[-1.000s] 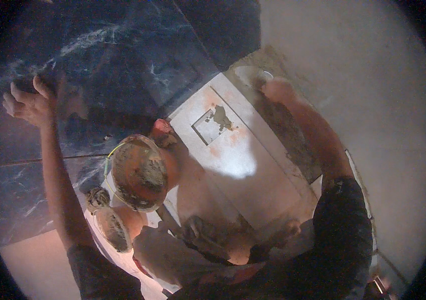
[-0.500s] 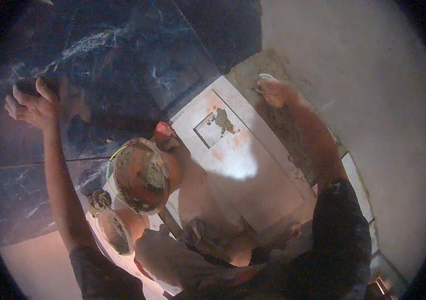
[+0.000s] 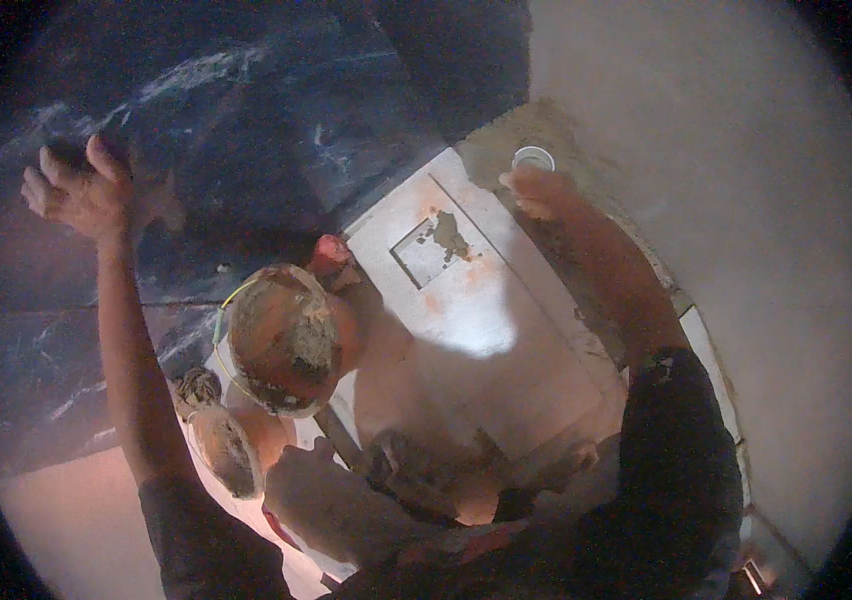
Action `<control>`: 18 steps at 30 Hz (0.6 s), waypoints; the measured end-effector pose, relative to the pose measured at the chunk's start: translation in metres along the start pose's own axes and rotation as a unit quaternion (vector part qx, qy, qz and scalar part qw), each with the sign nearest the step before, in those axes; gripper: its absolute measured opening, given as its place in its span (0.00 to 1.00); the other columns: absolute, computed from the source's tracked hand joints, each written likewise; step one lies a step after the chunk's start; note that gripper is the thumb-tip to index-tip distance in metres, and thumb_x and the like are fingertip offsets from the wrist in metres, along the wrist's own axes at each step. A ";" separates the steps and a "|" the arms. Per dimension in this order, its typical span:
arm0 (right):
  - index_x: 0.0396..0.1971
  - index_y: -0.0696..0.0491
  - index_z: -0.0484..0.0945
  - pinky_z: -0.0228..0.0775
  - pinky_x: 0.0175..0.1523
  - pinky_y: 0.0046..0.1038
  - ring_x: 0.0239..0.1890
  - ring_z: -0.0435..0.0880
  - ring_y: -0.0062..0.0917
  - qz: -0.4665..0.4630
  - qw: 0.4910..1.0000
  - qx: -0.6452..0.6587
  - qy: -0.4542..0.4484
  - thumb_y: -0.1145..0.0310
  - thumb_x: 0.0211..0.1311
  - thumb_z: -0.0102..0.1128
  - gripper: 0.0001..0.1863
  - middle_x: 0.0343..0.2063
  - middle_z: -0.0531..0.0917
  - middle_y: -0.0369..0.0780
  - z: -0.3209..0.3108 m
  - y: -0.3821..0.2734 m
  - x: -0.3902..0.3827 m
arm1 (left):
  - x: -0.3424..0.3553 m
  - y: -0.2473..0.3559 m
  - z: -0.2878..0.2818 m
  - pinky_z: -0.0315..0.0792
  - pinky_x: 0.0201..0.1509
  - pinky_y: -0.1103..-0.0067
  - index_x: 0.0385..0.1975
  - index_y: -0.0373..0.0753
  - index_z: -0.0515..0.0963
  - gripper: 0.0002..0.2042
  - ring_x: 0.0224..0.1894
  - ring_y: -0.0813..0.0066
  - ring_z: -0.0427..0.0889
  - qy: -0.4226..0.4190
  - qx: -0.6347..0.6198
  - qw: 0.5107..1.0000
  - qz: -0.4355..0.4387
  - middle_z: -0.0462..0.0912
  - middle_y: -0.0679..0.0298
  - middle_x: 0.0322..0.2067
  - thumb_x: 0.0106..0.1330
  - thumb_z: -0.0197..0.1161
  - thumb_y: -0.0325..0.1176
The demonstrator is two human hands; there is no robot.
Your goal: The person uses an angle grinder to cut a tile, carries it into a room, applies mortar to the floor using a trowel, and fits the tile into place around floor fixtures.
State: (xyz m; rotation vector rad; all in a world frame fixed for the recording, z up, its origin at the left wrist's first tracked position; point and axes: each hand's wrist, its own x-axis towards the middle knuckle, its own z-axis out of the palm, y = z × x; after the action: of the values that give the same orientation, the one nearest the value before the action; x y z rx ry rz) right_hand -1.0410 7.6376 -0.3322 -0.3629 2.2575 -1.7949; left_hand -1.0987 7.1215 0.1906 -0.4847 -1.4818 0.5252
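Note:
My left hand (image 3: 81, 195) is open, its fingers spread against a large dark blue tile (image 3: 246, 150) with white veins. Bare, my right hand (image 3: 544, 192) has its fingers bent in, close to a white round pipe end (image 3: 534, 157) set in a strip of grey-brown mortar (image 3: 556, 130). Whatever its fingers hold, if anything, is hidden. Between my arms lies a pale board (image 3: 486, 320) with a square recess (image 3: 411, 265) and a crumbled patch of mortar (image 3: 449, 238).
A mortar-caked bucket (image 3: 281, 340) stands left of the board, with a smaller dirty container (image 3: 226, 455) nearer me. Beside the bucket sits a red object (image 3: 330, 254). A smooth grey surface (image 3: 726, 180) spreads on the right, edged by narrow white pieces (image 3: 714, 365).
My right hand has moved slightly down from the white pipe end, so more of its ring shows. My left hand has shifted a little right, still spread on the tile.

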 end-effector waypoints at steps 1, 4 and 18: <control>0.40 0.45 0.75 0.71 0.37 0.35 0.36 0.78 0.34 -0.077 0.995 -0.060 0.023 0.59 0.67 0.57 0.08 0.38 0.80 0.41 -0.008 0.007 -0.009 | 0.002 0.006 0.003 0.61 0.60 0.48 0.60 0.35 0.64 0.34 0.59 0.37 0.62 -0.004 -0.008 1.000 -0.012 0.64 0.41 0.55 0.66 0.58 0.58; 0.37 0.47 0.74 0.70 0.35 0.37 0.33 0.78 0.36 -0.166 0.985 -0.051 -0.013 0.58 0.67 0.55 0.09 0.37 0.80 0.43 -0.040 0.025 -0.046 | 0.005 0.041 0.020 0.55 0.66 0.48 0.63 0.35 0.61 0.35 0.63 0.36 0.57 -0.013 -0.047 0.997 -0.061 0.62 0.40 0.57 0.67 0.56 0.58; 0.36 0.56 0.77 0.71 0.26 0.30 0.20 0.76 0.25 0.146 0.987 -0.060 -0.026 0.58 0.61 0.60 0.15 0.22 0.76 0.37 0.024 -0.109 -0.139 | -0.093 0.316 -0.079 0.66 0.60 0.57 0.47 0.28 0.75 0.24 0.53 0.42 0.73 -0.267 -0.412 0.818 -0.302 0.76 0.42 0.49 0.59 0.67 0.42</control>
State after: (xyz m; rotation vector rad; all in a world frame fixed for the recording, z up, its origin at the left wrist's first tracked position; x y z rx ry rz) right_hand -0.8973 7.6384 -0.2269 -0.0910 2.2521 -1.4932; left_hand -1.0320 7.3181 -0.0767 -0.5028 -2.2730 -0.5874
